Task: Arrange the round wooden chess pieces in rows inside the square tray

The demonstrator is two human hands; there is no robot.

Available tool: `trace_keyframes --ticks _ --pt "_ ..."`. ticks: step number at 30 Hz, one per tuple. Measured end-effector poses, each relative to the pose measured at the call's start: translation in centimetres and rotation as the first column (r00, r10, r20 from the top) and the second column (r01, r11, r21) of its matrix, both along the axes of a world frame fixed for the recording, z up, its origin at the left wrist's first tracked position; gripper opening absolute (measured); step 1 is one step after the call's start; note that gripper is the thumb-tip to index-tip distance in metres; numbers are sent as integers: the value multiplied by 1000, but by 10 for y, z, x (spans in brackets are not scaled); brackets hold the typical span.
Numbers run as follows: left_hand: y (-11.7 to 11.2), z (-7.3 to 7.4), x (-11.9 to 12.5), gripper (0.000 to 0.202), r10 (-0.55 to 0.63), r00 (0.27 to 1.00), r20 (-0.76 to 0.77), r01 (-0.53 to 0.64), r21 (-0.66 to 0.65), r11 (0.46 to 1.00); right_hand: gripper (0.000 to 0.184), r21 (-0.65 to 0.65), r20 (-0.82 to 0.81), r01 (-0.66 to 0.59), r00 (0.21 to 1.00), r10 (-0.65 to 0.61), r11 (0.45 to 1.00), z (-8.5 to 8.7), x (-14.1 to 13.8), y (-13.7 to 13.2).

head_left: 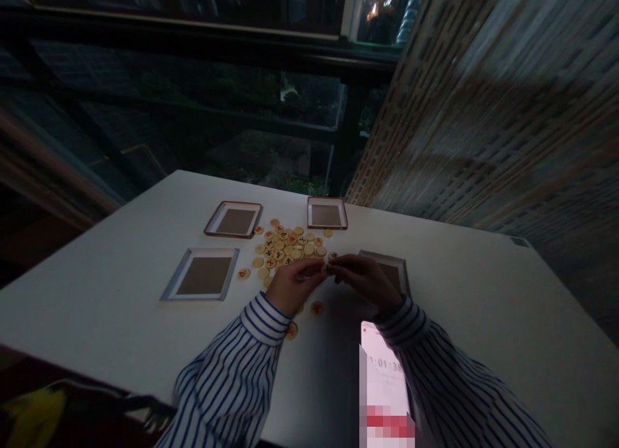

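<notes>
My left hand (294, 285) and my right hand (368, 279) meet at the near right side of a heap of round Chinese chess pieces (293, 242). Both are closed, thumbs and fingers pinched together with their tips almost touching. Something small and dark shows between the fingertips, too small and dim to make out. The heaped discs are pale wood, several with red or black characters. My left hand hides part of the heap. Loose pieces lie nearer me, among them one red-marked Chinese chess piece (316, 308) below the hands and another beside my left cuff.
Around the heap lie a brown-rimmed tray (206, 232) at back left, another brown-rimmed tray (327, 227) at back right, a silver-rimmed tray (171, 292) at left, and a tray (405, 267) partly behind my right hand. A lit phone (382, 345) shows a timer under my right forearm.
</notes>
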State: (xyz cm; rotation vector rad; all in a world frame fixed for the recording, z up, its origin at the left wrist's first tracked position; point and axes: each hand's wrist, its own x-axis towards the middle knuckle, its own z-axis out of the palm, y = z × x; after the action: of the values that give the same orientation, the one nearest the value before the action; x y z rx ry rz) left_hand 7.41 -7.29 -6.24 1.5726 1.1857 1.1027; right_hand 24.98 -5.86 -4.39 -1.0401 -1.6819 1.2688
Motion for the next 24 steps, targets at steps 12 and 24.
trace_keyframes --ticks 12,24 --pt "1 2 2 36 49 965 259 3 -197 980 26 61 26 -20 1000 18 998 -1 6 1" --pt "3 -5 -1 40 62 971 232 -5 -242 970 26 112 66 15 998 -22 994 5 12 2"
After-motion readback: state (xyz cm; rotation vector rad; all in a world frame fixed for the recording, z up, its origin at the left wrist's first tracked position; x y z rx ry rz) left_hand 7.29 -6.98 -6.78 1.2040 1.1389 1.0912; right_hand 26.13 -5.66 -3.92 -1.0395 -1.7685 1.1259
